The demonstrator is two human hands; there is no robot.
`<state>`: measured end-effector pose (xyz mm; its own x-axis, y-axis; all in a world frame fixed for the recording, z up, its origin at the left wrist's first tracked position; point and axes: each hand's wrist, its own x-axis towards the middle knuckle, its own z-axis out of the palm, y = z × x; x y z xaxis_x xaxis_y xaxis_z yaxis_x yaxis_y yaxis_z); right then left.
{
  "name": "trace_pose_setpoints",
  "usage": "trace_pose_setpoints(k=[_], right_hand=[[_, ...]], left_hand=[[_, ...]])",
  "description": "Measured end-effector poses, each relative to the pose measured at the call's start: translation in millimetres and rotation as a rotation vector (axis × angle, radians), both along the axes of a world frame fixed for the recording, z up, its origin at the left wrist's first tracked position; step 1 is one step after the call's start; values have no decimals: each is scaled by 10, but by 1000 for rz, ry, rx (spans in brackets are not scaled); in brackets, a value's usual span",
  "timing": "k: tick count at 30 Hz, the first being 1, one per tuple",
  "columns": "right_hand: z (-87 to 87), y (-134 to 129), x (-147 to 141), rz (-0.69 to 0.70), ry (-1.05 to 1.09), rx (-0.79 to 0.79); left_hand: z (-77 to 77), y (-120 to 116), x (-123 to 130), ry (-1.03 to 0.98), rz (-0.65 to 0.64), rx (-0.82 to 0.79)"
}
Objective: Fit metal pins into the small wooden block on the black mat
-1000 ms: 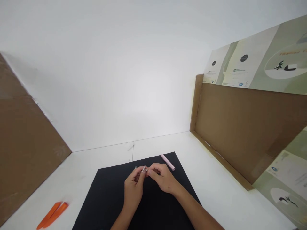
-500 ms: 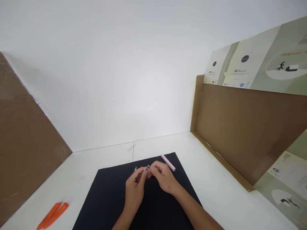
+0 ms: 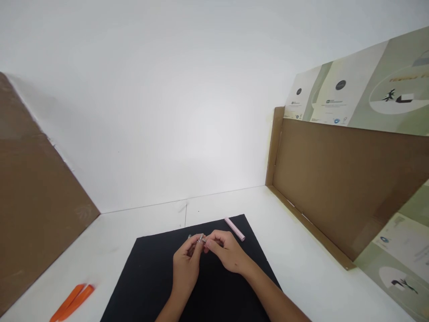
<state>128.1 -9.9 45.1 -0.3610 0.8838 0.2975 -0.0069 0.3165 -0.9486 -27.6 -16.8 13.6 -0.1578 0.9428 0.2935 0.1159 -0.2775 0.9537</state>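
Over the black mat my left hand pinches a small shiny metal piece between thumb and fingers. My right hand is closed at the fingertips around another small metallic piece, which meets the left one. Both pieces are too small to make out well. A further small greyish object shows just behind my left fingers. Behind my right hand a pale pink stick-like piece lies on the mat.
Two orange strips lie on the white table at the lower left. Brown cardboard panels stand at the left and right, with a white wall behind.
The small piece in my right fingers has moved left and down, against the piece in my left hand. Both hands have shifted slightly left.
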Motion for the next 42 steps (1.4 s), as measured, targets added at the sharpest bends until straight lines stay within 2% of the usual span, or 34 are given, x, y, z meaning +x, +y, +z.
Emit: trace_pose_setpoints(k=[10, 16, 20, 26, 35, 42], right_hand=[[-113, 76, -47, 1, 199, -99], [-70, 56, 15, 71, 90, -115], [-104, 48, 1, 140, 59, -138], [-115, 58, -56, 173, 229, -201], [-40, 99, 1, 14, 263, -228], [-56, 105, 1, 27, 260, -213]], left_hand=[[18, -17, 14, 20, -30, 14], [-38, 15, -4, 13, -13, -10], [-69, 14, -32, 73, -6, -14], [-23, -11, -32, 88, -2, 8], [17, -5, 42, -67, -42, -24], [17, 3, 18, -74, -44, -25]])
